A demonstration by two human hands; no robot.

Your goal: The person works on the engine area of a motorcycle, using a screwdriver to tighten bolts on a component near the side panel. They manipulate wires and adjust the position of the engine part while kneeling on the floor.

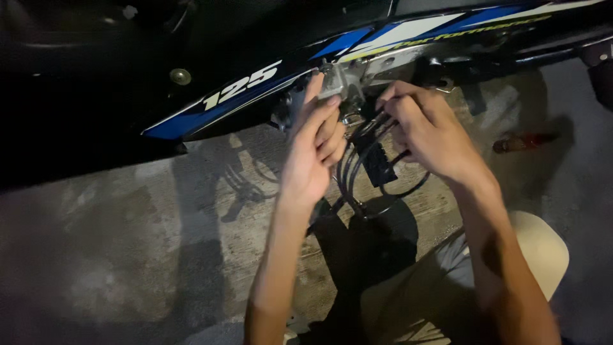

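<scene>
My left hand [313, 150] reaches up to a grey metal part [340, 83] under a motorcycle's blue, white and black side panel [255, 89]; its fingers rest against the part's left side. My right hand [426, 131] is closed around a bundle of black cables [357, 160] that hang from the machine and loop toward the floor. A black rectangular connector [377, 163] hangs between the two hands among the cables.
Rough concrete floor [159, 243] lies below. A red-handled tool [523, 142] lies on the floor at the right. My knee in light trousers [536, 249] is at the lower right. The black motorcycle body [76, 96] fills the upper left.
</scene>
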